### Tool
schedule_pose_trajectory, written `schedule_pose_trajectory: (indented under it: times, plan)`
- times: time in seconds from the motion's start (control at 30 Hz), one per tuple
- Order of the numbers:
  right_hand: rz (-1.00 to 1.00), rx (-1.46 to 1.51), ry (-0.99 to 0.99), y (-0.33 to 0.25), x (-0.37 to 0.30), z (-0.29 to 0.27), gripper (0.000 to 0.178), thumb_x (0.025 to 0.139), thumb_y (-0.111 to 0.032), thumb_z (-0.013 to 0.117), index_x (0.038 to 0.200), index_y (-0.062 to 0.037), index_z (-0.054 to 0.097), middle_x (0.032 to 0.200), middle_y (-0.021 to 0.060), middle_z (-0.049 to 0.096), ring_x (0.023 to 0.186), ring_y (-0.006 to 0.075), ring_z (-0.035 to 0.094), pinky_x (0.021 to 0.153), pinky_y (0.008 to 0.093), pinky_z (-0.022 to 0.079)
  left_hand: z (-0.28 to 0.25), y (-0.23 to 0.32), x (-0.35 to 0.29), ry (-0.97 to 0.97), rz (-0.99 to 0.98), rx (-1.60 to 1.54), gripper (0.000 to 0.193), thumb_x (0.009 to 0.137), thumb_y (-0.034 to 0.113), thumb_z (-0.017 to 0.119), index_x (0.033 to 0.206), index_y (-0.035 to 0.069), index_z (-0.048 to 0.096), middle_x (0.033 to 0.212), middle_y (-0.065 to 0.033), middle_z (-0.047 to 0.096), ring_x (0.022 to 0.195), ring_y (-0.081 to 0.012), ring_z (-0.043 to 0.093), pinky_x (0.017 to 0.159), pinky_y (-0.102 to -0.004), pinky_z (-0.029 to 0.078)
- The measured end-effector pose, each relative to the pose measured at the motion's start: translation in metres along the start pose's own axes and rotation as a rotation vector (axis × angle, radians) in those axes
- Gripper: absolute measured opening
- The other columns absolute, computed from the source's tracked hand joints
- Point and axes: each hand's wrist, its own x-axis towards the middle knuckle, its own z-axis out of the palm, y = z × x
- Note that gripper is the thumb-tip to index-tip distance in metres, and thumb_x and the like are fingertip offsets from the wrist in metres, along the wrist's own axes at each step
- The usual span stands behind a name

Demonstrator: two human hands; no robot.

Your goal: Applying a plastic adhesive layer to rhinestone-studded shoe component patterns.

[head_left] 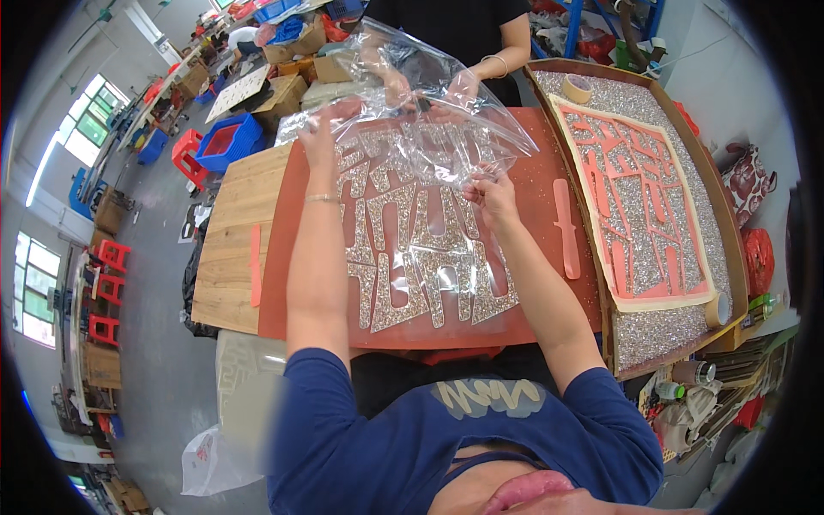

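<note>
A clear plastic film (506, 129), crumpled and shiny, spans above the far part of a red mat (549, 318). My left hand (319, 142) grips its left side with bent fingers. Its near right edge is pinched between the fingers of my right hand (493, 197). Across the film, a co-worker's two hands (463, 86) hold its far part. Beneath it lie several glittery, rhinestone-like cut shapes (386, 219) in rows on the mat; the film and my left arm cover some of them.
At right, a tray (657, 335) of loose glitter holds a pink cut-out stencil (648, 206) and tape rolls (577, 88). Red strips (565, 227) lie on the mat and on the wooden board (227, 249). Blue crates (230, 142) and red stools (187, 159) stand left.
</note>
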Motion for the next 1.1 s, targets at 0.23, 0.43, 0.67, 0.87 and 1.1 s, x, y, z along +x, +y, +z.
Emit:
schedule_pose_trajectory:
  times: [0.23,0.43,0.67,0.87,1.1]
  plan:
    - [-0.035,-0.018,0.016,-0.003,0.000,-0.019,0.045,0.076,0.010,0.044,0.119,0.0001,0.039,0.096,0.0152,0.053,0.068,0.0225,0.059,0.055,0.0305,0.052,0.012,-0.001,0.045,-0.173,-0.047,0.204,0.060,0.075,0.005,0.062,0.123,-0.010,0.029,0.121,-0.0269,0.042,0.104,-0.0334,0.052,0.077,-0.0467,0.049]
    - [-0.042,0.018,0.034,-0.024,0.019,-0.030,0.040,0.075,0.008,0.045,0.114,0.0023,0.043,0.093,0.0148,0.054,0.069,0.0211,0.058,0.055,0.0316,0.052,-0.009,-0.016,0.033,-0.071,-0.241,-0.237,0.021,0.089,0.001,0.040,0.109,-0.008,0.041,0.100,-0.0190,0.054,0.082,-0.0352,0.062,0.064,-0.0479,0.057]
    - [-0.001,-0.064,0.044,-0.059,0.064,-0.040,0.026,0.084,-0.004,0.047,0.110,0.0020,0.049,0.092,0.0129,0.057,0.068,0.0199,0.057,0.058,0.0332,0.052,-0.028,-0.027,-0.023,-0.179,-0.194,-0.471,0.024,0.094,0.014,0.038,0.109,-0.006,0.041,0.099,-0.0169,0.054,0.082,-0.0356,0.060,0.072,-0.0466,0.056]
    - [-0.066,0.136,0.148,-0.053,0.118,-0.026,0.037,0.083,0.002,0.044,0.120,0.0013,0.046,0.102,0.0130,0.059,0.072,0.0178,0.057,0.061,0.0312,0.051,-0.030,-0.033,-0.075,-0.152,-0.181,-0.510,0.033,0.095,0.017,0.036,0.117,-0.008,0.036,0.108,-0.0205,0.051,0.087,-0.0351,0.060,0.076,-0.0458,0.055]
    - [0.088,0.126,-0.157,-0.057,0.131,-0.013,0.039,0.078,-0.006,0.051,0.116,-0.0039,0.050,0.087,0.0053,0.059,0.072,0.0151,0.058,0.062,0.0292,0.049,-0.043,-0.037,-0.100,-0.172,-0.168,-0.518,0.037,0.095,0.020,0.038,0.120,-0.006,0.034,0.118,-0.0246,0.047,0.095,-0.0361,0.058,0.078,-0.0463,0.054]
